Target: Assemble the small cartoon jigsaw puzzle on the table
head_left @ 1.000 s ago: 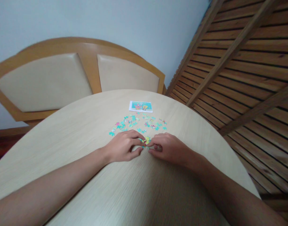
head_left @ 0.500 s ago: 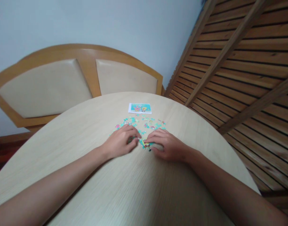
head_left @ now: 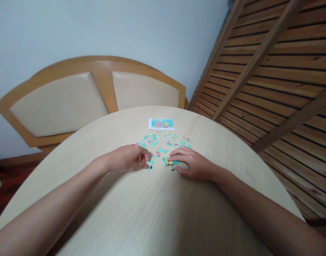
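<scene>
My left hand [head_left: 129, 158] is at the left side of the jigsaw pieces, its fingers curled in toward the thumb. Whatever may be between its fingertips is hidden. A few loose jigsaw pieces [head_left: 150, 168], pale with a dark spot, lie by its thumb. My right hand [head_left: 193, 163] rests on the table with its fingers stretched and the thumb apart. Its fingertips touch a joined part of the jigsaw puzzle [head_left: 168, 161], yellow and turquoise, which they partly cover. Pink pieces [head_left: 158, 154] lie between the hands.
Several turquoise and pink pieces [head_left: 152, 138] are scattered beyond my hands. Behind them lies a picture card [head_left: 163, 123] with two cartoon figures. The round wooden table [head_left: 141, 213] faces a cushioned chair back [head_left: 109, 85]. A slatted wooden panel [head_left: 272, 78] stands on the right.
My left hand has moved left, away from the joined puzzle part, uncovering pink and pale pieces. My right hand stays at the joined part. The view has shifted slightly.
</scene>
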A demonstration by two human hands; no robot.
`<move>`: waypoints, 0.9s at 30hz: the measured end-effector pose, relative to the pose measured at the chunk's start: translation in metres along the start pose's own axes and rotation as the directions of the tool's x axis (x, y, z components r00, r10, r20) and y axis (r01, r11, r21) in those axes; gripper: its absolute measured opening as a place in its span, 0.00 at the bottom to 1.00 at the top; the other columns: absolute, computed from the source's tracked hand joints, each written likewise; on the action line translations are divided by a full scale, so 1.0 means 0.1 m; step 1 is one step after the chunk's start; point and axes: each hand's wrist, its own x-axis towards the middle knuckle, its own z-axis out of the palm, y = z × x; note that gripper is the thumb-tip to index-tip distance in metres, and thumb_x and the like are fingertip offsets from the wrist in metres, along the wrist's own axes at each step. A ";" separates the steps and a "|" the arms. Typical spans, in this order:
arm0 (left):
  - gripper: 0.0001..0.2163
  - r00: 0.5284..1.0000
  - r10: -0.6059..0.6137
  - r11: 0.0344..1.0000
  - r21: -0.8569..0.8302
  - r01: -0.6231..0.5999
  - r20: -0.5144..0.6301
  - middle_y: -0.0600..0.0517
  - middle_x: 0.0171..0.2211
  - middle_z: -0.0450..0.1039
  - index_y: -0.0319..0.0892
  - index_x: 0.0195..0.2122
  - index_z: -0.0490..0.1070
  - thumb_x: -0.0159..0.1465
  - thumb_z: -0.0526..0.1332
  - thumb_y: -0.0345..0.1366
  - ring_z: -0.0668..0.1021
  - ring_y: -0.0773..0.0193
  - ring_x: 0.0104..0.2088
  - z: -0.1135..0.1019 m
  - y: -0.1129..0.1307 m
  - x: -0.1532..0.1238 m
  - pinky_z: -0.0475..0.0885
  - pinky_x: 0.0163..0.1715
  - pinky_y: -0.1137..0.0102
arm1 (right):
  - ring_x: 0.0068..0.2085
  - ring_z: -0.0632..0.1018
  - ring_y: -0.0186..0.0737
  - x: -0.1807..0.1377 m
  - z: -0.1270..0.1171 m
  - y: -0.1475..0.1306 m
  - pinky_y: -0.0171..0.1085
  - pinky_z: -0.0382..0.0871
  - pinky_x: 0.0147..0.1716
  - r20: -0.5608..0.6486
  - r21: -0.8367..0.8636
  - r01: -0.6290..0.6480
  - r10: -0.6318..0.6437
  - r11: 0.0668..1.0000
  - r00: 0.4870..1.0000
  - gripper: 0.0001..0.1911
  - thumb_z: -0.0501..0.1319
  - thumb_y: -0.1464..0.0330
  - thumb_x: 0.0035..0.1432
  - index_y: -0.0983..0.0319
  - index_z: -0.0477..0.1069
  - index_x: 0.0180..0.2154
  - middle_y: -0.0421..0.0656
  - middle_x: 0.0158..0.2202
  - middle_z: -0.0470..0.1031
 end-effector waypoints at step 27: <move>0.11 0.993 0.115 0.985 -0.127 -0.119 -0.035 0.56 0.31 0.73 0.43 0.40 0.73 0.56 0.61 0.27 0.73 0.66 0.30 0.30 0.26 0.12 0.62 0.30 0.74 | 0.50 0.77 0.47 0.00 0.05 0.00 0.49 0.70 0.54 -0.033 -0.022 0.012 -0.013 1.000 0.999 0.15 0.63 0.69 0.59 0.62 0.77 0.48 0.49 0.48 0.78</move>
